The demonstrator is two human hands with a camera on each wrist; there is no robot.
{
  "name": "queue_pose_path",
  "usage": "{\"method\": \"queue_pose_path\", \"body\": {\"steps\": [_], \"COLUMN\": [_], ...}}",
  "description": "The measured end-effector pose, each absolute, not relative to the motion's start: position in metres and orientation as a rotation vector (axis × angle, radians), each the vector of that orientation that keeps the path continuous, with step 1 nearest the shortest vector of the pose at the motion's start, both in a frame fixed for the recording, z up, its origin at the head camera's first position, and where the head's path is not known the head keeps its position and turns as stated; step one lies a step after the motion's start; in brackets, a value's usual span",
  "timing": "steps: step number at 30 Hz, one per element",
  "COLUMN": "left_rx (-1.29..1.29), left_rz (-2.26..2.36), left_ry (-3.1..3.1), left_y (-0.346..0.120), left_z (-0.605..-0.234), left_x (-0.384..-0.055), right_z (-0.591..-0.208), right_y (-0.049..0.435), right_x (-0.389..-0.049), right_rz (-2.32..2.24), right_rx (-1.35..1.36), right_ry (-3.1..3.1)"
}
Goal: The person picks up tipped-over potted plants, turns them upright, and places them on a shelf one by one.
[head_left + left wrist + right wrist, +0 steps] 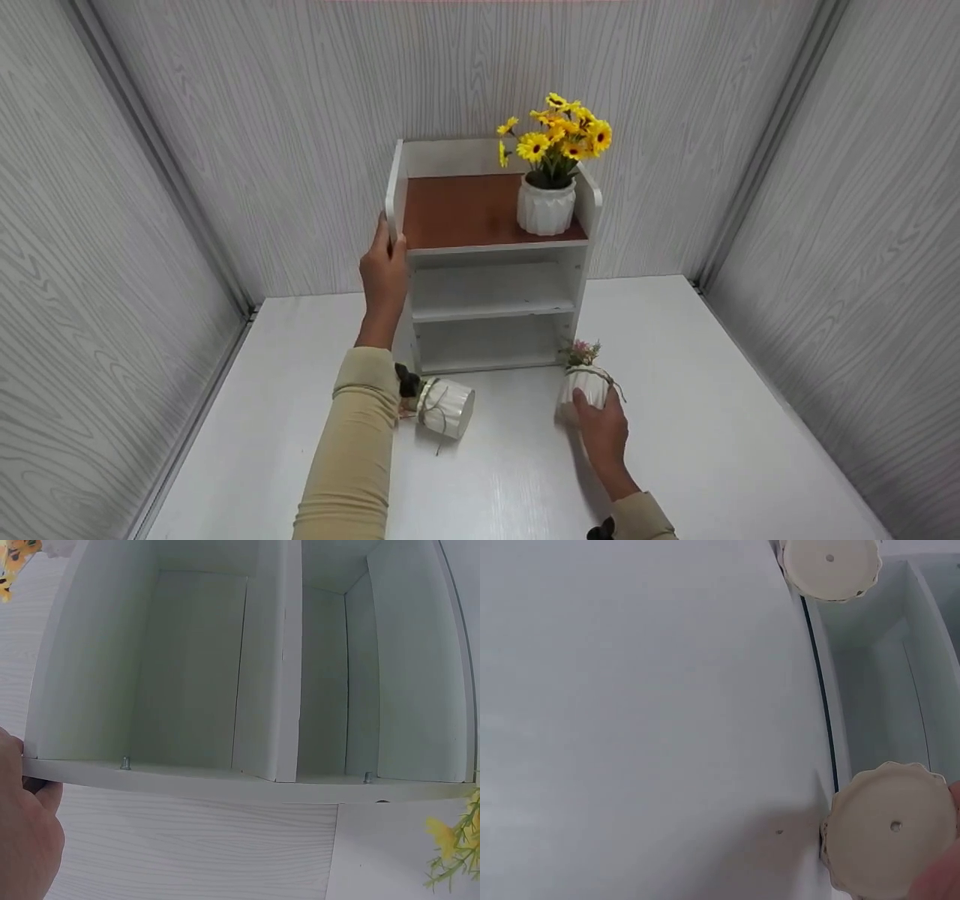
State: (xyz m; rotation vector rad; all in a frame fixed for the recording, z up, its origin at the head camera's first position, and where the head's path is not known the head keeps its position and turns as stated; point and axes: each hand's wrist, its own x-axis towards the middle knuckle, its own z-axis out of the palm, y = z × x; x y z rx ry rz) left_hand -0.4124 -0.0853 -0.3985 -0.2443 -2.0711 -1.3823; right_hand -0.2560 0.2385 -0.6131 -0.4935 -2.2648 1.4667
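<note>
A small white shelf unit [495,309] with a brown top board stands near the back wall. My left hand [386,274] grips the upper front edge of its left side panel; the left wrist view shows the fingers [30,832] at that edge. In my right hand [604,435] is a white ribbed flowerpot [589,388] with small pink flowers and a string tied round it, in front of the unit's lower right corner. The right wrist view faces this pot's round underside [885,840]. A second white flowerpot [448,409] lies on its side beside my left sleeve.
A white pot [546,208] of yellow flowers [562,135] stands on the right of the top board. Below are two compartments, split by a white shelf [491,291]. The white table [712,390] is bounded by grey wood-patterned walls [300,112].
</note>
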Motion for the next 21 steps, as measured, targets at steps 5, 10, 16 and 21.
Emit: {"method": "queue_pose_path", "body": {"steps": [5, 10, 16, 21], "left_rx": [-0.236, -0.251, -0.263, -0.272], "left_rz": [-1.384, -1.385, -1.365, -1.379], "left_ry": [-2.088, -2.085, -2.077, -2.082], "left_y": [-0.087, -0.087, -0.087, -0.087], "left_z": [-0.400, -0.401, -0.400, -0.399], "left_x": [-0.413, -0.413, -0.412, -0.413], "right_z": [-0.614, -0.614, -0.612, -0.612], "right_y": [0.237, 0.236, 0.234, 0.234], "right_x": [-0.252, -0.247, -0.237, -0.230], "right_rz": [1.478, 1.495, 1.470, 1.469], "right_rx": [-0.474, -0.459, -0.452, -0.469], "right_ry": [-2.243, -2.242, -2.275, -2.325]}}
